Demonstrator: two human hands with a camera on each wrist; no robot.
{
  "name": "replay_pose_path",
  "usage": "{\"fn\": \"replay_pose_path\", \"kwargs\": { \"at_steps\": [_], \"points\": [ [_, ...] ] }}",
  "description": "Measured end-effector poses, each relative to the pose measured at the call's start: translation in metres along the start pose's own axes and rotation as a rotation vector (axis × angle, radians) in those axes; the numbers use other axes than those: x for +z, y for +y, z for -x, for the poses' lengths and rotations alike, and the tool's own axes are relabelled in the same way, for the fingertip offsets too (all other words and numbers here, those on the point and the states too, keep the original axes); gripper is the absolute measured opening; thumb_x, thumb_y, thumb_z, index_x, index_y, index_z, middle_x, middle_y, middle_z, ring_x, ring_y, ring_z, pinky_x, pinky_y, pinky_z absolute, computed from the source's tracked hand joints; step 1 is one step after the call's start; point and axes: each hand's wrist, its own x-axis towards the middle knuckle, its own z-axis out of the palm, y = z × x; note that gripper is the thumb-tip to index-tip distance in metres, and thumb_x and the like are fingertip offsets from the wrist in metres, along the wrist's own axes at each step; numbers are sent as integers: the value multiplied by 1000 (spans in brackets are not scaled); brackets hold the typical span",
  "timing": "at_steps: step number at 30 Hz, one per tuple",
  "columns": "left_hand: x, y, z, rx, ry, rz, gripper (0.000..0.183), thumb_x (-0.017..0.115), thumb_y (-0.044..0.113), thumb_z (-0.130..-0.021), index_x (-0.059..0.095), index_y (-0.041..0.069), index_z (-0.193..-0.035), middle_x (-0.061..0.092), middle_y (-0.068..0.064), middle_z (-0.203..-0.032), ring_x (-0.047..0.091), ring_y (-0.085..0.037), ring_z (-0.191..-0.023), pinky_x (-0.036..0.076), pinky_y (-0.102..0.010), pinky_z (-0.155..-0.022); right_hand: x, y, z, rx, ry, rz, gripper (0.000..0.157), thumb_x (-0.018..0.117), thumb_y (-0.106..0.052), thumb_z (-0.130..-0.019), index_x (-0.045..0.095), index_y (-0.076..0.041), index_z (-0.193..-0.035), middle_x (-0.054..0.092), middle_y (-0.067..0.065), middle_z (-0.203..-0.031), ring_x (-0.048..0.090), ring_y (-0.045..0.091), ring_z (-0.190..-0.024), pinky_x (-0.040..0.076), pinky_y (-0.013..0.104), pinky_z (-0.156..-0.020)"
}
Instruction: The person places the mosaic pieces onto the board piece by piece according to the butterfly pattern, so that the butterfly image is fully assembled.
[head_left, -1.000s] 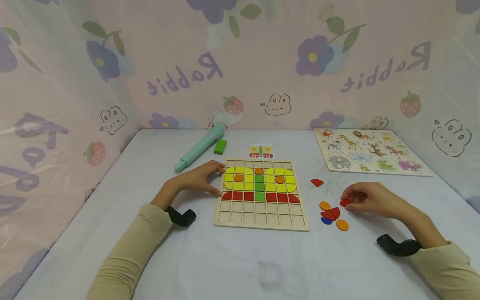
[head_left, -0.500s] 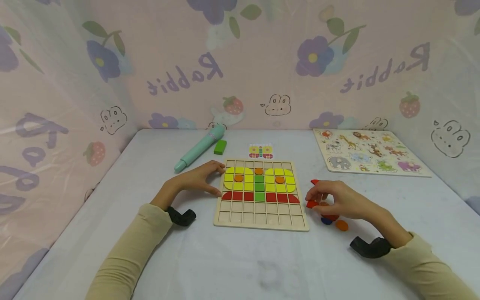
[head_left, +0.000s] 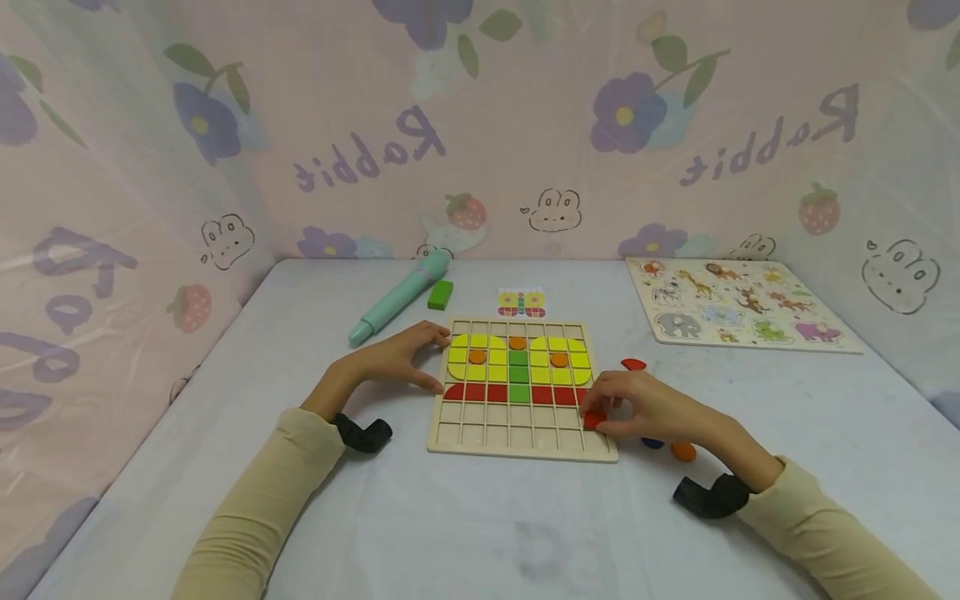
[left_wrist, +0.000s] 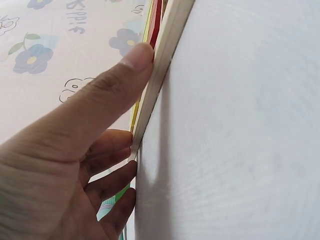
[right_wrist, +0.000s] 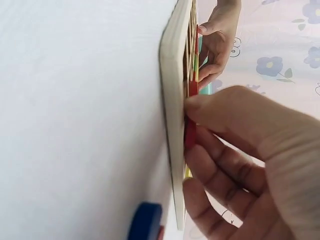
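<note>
A wooden grid board (head_left: 523,454) holds yellow, green, orange and red pieces in the pattern of a butterfly. My left hand (head_left: 401,357) rests at its left side, thumb and fingertips against the edge, as the left wrist view shows the thumb (left_wrist: 135,57) on the rim. Over the right side of the board my right hand (head_left: 648,404) pinches a red piece (head_left: 594,419) between thumb and fingers, just below the right end of the red row. In the right wrist view that red piece (right_wrist: 190,132) sits close over the grid.
Right of the board lie a red quarter piece (head_left: 633,364), an orange disc (head_left: 683,452) and a blue piece (head_left: 652,443), partly behind my right hand. Behind the board are a small pattern card (head_left: 522,302), a green block (head_left: 441,294) and a teal stick-shaped object (head_left: 401,297). An animal puzzle (head_left: 738,304) lies back right.
My right hand has carried the red piece leftward from the loose pieces to the lower right cells of the board. My left hand stays at the board's left edge.
</note>
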Motion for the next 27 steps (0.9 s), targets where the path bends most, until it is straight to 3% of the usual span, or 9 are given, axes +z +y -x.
{"fn": "replay_pose_path", "kwargs": {
  "at_steps": [10,15,27],
  "points": [
    [0,0,0,-7,-4,2,73,79,40,-71,48,8,-128,36,-6,-143,27,-22,-135,22,-41,-113,0,1,0,50,27,21,26,72,-14,-82,64,-15,-107,60,-9,-99,53,10,-83,50,24,-71],
    [0,0,0,-6,-1,0,72,79,41,-71,48,8,-128,36,-6,-143,27,-22,-135,23,-41,-113,-1,2,-1,97,40,42,25,74,-20,-80,64,-16,-103,61,-10,-96,56,8,-84,51,26,-74],
    [0,1,0,-8,2,-5,73,79,42,-71,48,8,-128,37,-5,-143,28,-22,-135,23,-41,-113,-4,4,0,84,33,68,18,73,-18,-81,67,-19,-98,60,-11,-94,56,6,-86,52,26,-75]
  ]
}}
